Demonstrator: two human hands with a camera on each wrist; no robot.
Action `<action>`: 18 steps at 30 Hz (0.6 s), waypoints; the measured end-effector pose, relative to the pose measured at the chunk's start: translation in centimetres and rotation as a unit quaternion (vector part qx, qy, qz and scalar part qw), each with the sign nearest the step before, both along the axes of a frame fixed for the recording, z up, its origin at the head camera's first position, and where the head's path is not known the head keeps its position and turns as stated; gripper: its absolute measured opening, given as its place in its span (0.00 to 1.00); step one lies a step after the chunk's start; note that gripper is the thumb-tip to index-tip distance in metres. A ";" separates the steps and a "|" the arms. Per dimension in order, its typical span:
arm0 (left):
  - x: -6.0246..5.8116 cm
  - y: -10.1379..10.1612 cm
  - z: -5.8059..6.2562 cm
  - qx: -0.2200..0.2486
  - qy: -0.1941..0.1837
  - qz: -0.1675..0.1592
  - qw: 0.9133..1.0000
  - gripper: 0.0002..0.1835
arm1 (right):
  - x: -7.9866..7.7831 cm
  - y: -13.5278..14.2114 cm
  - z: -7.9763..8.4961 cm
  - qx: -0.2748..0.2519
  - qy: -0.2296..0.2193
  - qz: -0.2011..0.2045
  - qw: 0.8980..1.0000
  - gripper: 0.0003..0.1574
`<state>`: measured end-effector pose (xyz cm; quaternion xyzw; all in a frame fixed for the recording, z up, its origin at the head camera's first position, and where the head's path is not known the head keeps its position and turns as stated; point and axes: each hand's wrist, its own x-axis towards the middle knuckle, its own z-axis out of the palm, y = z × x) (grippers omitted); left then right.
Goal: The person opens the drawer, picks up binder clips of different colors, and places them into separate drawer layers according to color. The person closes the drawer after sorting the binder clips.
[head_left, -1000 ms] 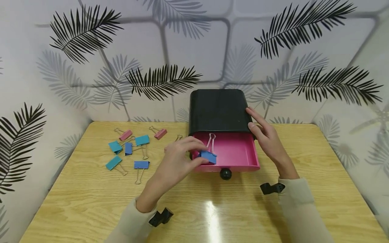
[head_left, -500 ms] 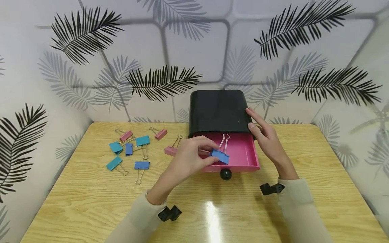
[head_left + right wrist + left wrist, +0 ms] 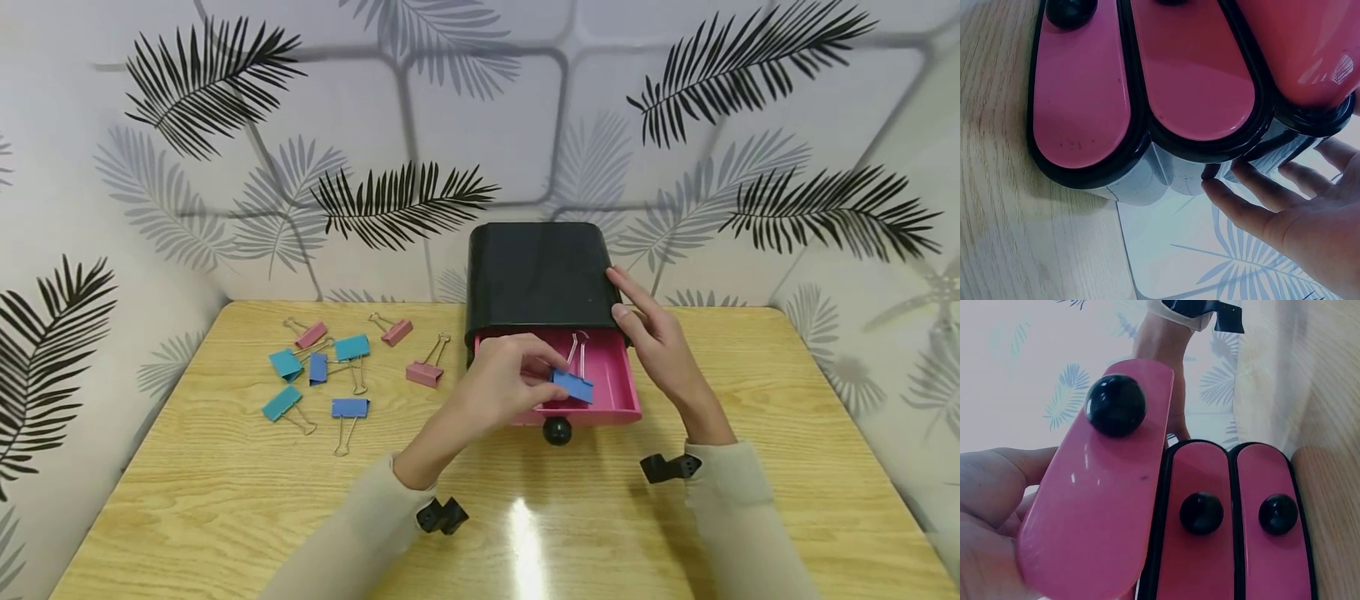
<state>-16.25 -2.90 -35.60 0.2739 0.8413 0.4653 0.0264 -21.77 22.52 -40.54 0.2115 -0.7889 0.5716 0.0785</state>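
Note:
Between the thumb and fingers of my left hand point(image 3: 504, 379), a blue binder clip point(image 3: 574, 387) is pinched, its wire handles pointing up and back. It is inside the outline of the pulled-out pink drawer point(image 3: 624, 385) in the head view. That drawer is the top one of a black drawer unit point(image 3: 540, 271). In the left wrist view, the drawer front point(image 3: 1094, 494) with its round black knob point(image 3: 1116, 405) hides the clip and most of the fingers. My right hand point(image 3: 663, 350) touches the unit's right side with extended fingers; the right wrist view shows the fingertips against that wall.
Two lower drawers, one with a black knob point(image 3: 1202, 513), are pushed in. Left of the unit lie several binder clips: a pink one point(image 3: 424, 373) nearest, another blue one point(image 3: 350, 407), a teal one point(image 3: 282, 402). A patterned wall point(image 3: 480, 125) stands behind the wooden table point(image 3: 225, 517).
My left hand has moved to the right across the drawer with the blue binder clip, uncovering the pink clip on the table. My right hand stays at the unit's side.

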 end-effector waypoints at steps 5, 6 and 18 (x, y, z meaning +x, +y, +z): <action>-0.2 0.7 0.1 -0.017 -0.003 -0.014 1.000 0.12 | 0.0 0.0 -0.1 -0.003 0.000 0.001 1.000 0.31; -0.2 0.8 0.1 -0.019 -0.002 -0.019 1.000 0.12 | 0.0 0.0 -0.1 -0.003 0.000 0.000 1.000 0.31; -0.3 1.8 0.2 -0.093 0.034 -0.036 0.994 0.10 | 0.0 0.0 -0.2 -0.005 0.002 0.002 1.000 0.31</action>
